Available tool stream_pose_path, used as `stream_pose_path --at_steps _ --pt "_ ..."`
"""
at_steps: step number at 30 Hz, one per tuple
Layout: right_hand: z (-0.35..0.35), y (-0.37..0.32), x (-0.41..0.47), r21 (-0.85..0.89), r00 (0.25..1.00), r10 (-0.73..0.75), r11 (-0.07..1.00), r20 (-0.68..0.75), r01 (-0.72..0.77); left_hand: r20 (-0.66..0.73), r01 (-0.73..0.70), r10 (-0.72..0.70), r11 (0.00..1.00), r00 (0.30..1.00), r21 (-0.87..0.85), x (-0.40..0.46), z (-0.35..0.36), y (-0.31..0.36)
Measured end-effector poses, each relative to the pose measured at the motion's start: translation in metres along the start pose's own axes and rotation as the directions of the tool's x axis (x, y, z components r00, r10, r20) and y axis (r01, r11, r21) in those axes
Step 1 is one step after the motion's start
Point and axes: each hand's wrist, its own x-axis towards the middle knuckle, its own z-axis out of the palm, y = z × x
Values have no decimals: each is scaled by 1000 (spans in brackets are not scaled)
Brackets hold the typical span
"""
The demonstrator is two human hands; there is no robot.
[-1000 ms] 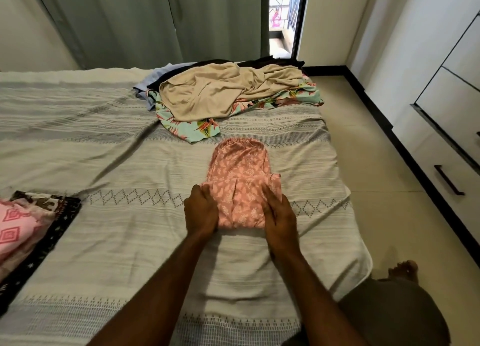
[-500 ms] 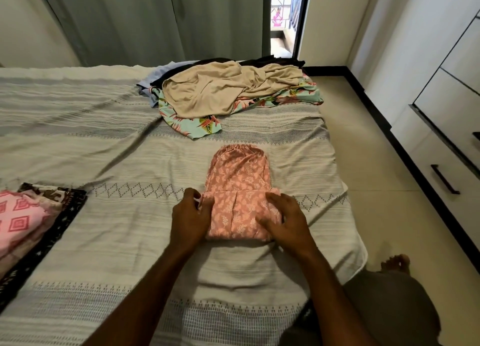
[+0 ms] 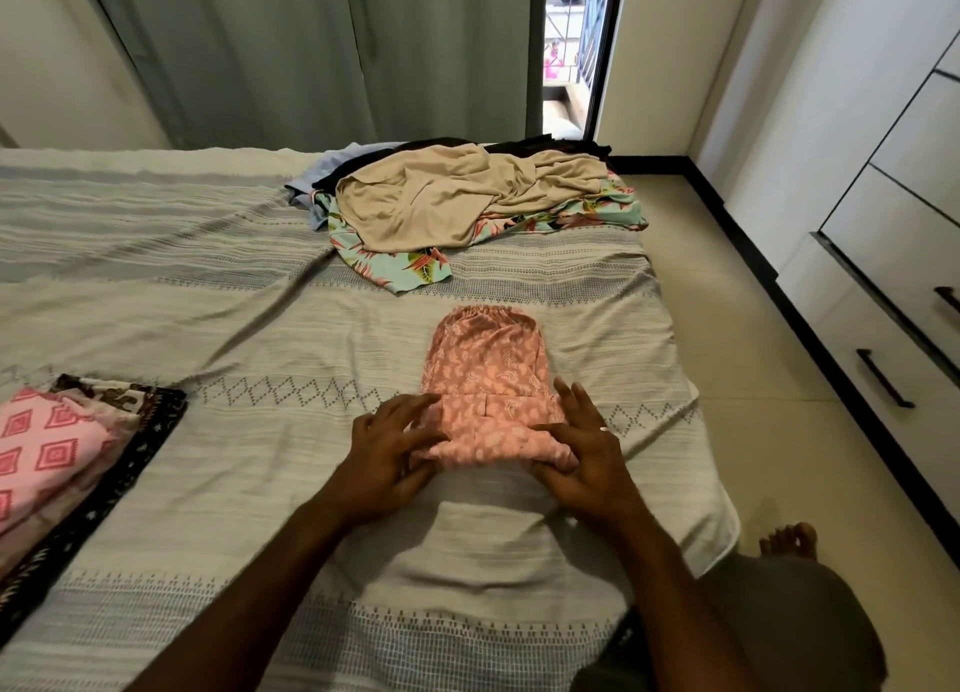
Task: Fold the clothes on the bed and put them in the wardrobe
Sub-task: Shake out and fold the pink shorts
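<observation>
Head view; all positions are given relative to the grey-and-cream striped woven bedspread [image 3: 218, 296] that covers the bed. At its left edge lies a stack of folded clothes [image 3: 62, 457], a pink garment with a red diamond print on top of a dark patterned one. Near the middle of the bedspread's near half, your left hand [image 3: 387, 457] rests on the left end of the salmon-pink, white-leaf-print garment [image 3: 488, 379]; its fingers are spread and only loosely bent, lying on the doubled near edge of the cloth, and whether the thumb pinches that edge you cannot tell from this view. The garment lies flat on the bedspread, its gathered elastic waistband pointing away from you and its near part folded over into a thicker band. Your right hand [image 3: 584, 457] holds the right end of that band: the fingers lie across the top of the cloth and the thumb is tucked under the rolled edge, so the fold is pinched between them. A ring shows on one finger. At the bedspread's far right corner sits a pile of unfolded clothes [image 3: 467, 208], a beige jersey piece over a turquoise floral one. Beyond the bedspread's right edge stands the white wardrobe with black bar handles [image 3: 893, 296].
</observation>
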Motion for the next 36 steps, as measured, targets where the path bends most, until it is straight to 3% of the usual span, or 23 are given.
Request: stream_pose_path --at_steps 2,4,6,10,13,16,18,20,26,32,34,36 --pt "-5 -12 0 145 1000 24 989 10 -25 -14 -10 7 982 1000 -188 6 -9 5" --pt "-12 -24 -4 232 997 76 969 23 -79 43 77 -65 896 997 -437 12 -23 10" --pt "-14 -33 -8 329 991 132 935 20 -131 136 151 -87 799 987 -582 15 -33 18" --pt "-8 -40 -6 418 944 313 875 -103 -244 104 273 -276 692 955 -668 10 -24 25" --pt "-8 -31 -8 557 901 432 758 -40 -339 163 353 -351 592 922 -724 0 -10 26" --pt "-19 -21 -13 580 912 359 706 201 -406 92 363 -436 595 895 -717 -1 -3 37" --pt "-22 -21 -18 437 888 326 781 325 -447 40 345 -471 583 881 -736 -1 -4 43" --pt "-23 -24 -19 340 907 285 858 309 -386 32 319 -476 537 879 -781 -1 -9 46" --pt "-23 -44 -18 464 957 202 841 209 -279 -21 236 -421 548 907 -802 -1 -25 50" --pt "0 -59 3 543 916 399 759 48 -359 -183 277 -547 650 817 -707 37 -16 47" --pt "5 -62 18 451 879 474 797 -54 -402 -216 331 -549 725 807 -604 61 -15 46" --pt "11 -60 28 273 823 557 813 -111 -514 -194 475 -610 746 768 -467 80 -11 36"
